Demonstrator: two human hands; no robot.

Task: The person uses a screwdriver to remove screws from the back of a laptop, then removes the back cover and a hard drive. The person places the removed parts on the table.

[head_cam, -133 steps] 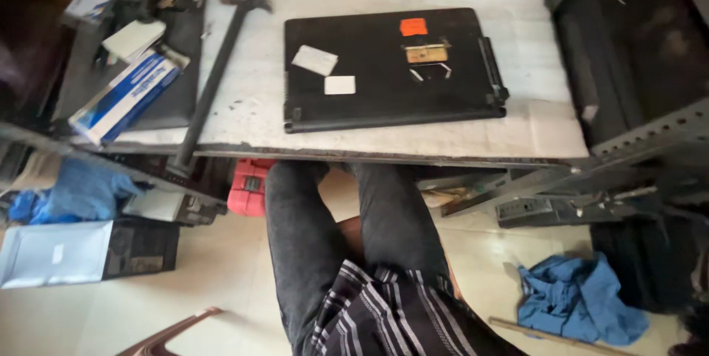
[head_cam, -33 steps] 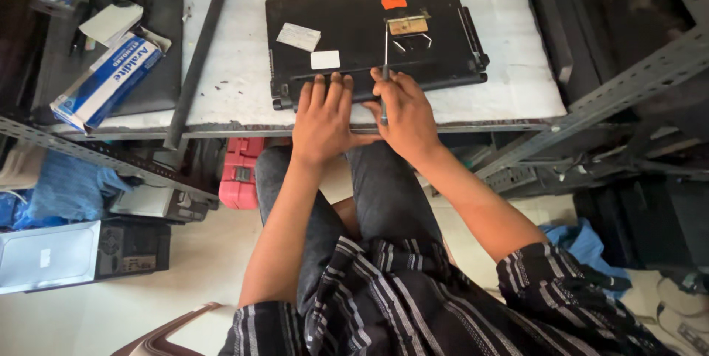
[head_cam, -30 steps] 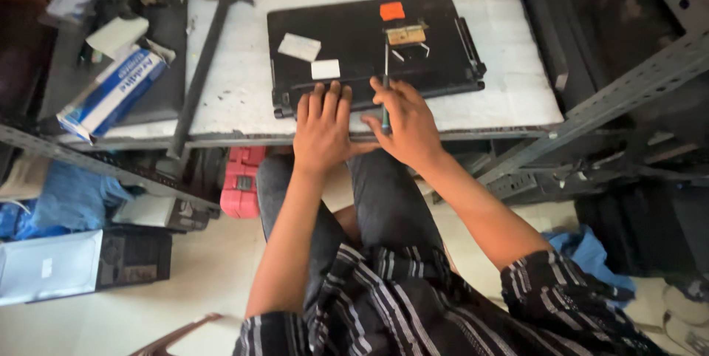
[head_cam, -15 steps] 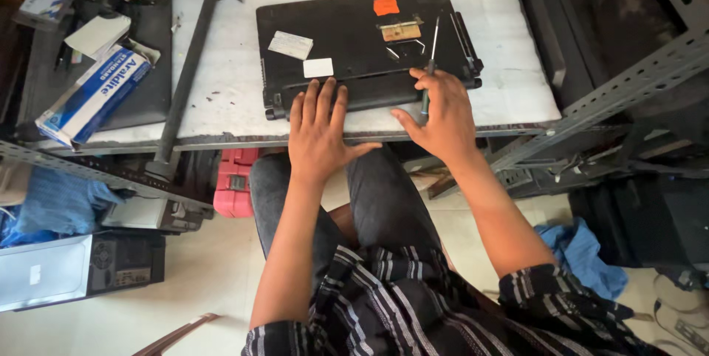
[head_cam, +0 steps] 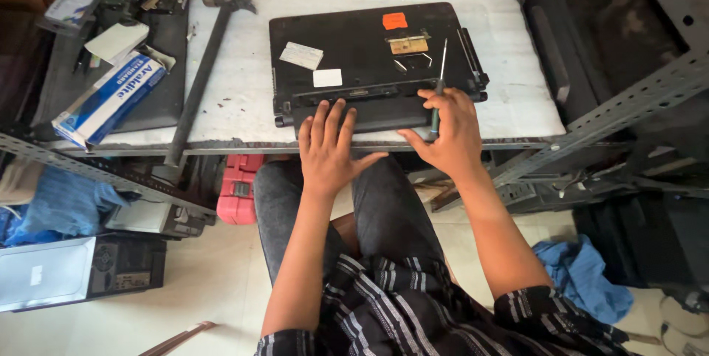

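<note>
A black laptop (head_cam: 354,49) lies upside down on the white table (head_cam: 509,68), with an orange sticker and small labels on its base. Its long black battery (head_cam: 384,108) sits along the near edge. My left hand (head_cam: 329,145) rests flat on the battery's left part, fingers spread. My right hand (head_cam: 447,131) presses the battery's right end and holds a thin screwdriver (head_cam: 439,79) whose shaft points away over the laptop.
A long hammer (head_cam: 203,60) lies left of the laptop. Further left are a blue and white box (head_cam: 111,97), a second dark laptop (head_cam: 159,68) and cables. A grey metal rack (head_cam: 628,97) stands at the right. A red case (head_cam: 238,187) and a computer tower (head_cam: 74,275) sit below.
Both hands came into view and settled on the laptop's near edge. My right hand slid right along the battery with the screwdriver. The battery now sits slightly out from the laptop body.
</note>
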